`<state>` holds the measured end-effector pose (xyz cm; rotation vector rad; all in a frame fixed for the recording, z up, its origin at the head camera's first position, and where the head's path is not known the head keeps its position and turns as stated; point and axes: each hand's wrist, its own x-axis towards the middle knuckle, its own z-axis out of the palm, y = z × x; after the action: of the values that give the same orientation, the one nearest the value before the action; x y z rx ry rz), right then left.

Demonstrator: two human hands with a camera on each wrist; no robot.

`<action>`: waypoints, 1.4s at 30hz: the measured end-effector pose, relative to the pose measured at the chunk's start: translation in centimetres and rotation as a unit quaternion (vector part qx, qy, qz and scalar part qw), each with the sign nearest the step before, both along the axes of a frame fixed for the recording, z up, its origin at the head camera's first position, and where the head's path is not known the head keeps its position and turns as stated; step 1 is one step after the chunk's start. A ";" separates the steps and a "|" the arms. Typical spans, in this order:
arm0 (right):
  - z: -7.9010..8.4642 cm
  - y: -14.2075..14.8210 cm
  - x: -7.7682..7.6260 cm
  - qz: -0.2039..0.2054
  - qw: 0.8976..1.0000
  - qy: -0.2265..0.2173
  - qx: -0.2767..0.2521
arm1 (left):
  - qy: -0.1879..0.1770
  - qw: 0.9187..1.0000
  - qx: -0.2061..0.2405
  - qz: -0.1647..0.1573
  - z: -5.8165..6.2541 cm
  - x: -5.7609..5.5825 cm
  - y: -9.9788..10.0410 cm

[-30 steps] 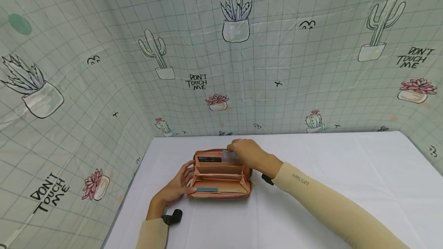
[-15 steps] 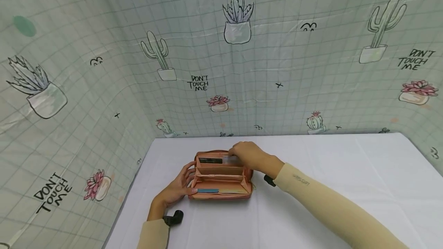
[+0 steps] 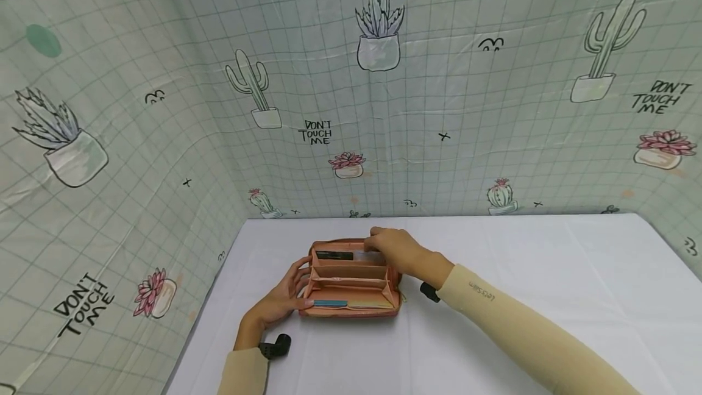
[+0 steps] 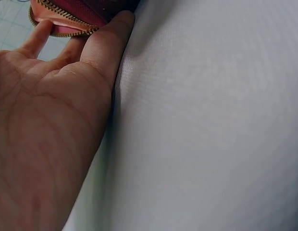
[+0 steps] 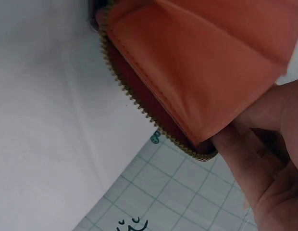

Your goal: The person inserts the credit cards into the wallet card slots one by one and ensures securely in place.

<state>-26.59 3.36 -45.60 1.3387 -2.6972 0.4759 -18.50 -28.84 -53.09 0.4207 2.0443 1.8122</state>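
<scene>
An orange zip-around wallet [image 3: 351,272] stands open on the table, its compartments fanned out and facing up. My left hand [image 3: 276,298] holds its left end, thumb at the front panel and fingers along the side; the left wrist view shows the fingertips on the zipper edge. At the back compartment, my right hand [image 3: 404,253] pinches a clear, see-through card [image 3: 367,256], partly down in a slot. Beside it sits a dark card [image 3: 336,255]. A blue card [image 3: 330,303] shows in the front panel's slot. In the right wrist view, the orange side gusset [image 5: 197,72] hides the right fingertips.
White cloth covers the table [image 3: 521,285]. A gridded curtain [image 3: 428,96] printed with potted cacti hangs behind it and along the left. Each wrist wears a black camera mount, such as the left one [image 3: 276,347].
The clear card has sunk lower into the back slot, and my right hand has gone down with it, shifting slightly right. My left hand keeps its grip on the wallet.
</scene>
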 end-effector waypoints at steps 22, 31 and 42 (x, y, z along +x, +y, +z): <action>0.6 1.1 -0.3 0.028 0.994 -0.093 -0.045 | 0.000 1.000 0.002 0.000 0.0 -0.1 0.2; 0.9 1.5 -0.4 0.029 0.992 -0.117 -0.044 | 0.003 1.000 0.002 0.000 0.1 -0.3 0.2; 0.1 2.3 0.7 0.013 0.989 -0.134 -0.067 | 0.000 1.000 -0.002 0.003 -0.1 0.0 0.1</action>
<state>-25.89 5.62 -45.53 1.3624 -2.7944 0.8823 -18.51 -28.75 -53.16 0.4138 2.0514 1.8125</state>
